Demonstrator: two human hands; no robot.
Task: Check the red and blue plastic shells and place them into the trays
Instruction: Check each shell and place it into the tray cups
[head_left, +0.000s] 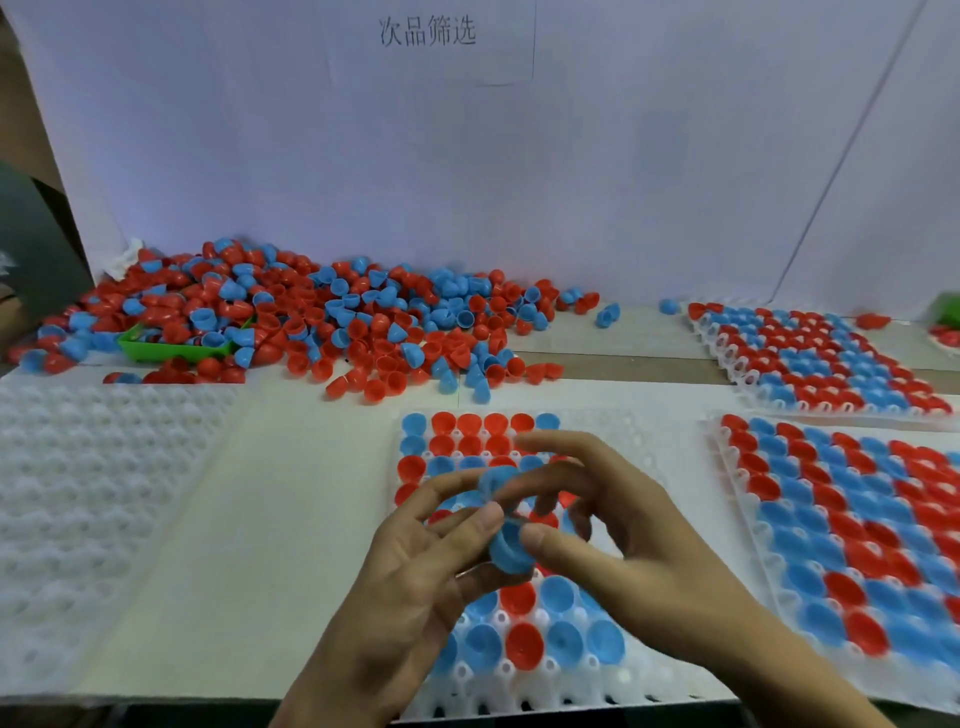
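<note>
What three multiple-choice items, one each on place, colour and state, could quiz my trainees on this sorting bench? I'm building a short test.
1. Where is the loose pile of shells?
A. far left of the table
B. near right corner
C. on the floor

2. What colour is the shell in the hands?
A. red
B. blue
C. green

3. The tray on the near left is:
A. full
B. half filled
C. holding no shells

Key: 1 A, the heap lies along the backdrop at left; 2 B, the left hand and right hand pinch a blue shell; 3 C, only white cups show.

Both hands (519, 540) pinch a blue shell (506, 545) — above the part-filled tray (639, 431).
</note>
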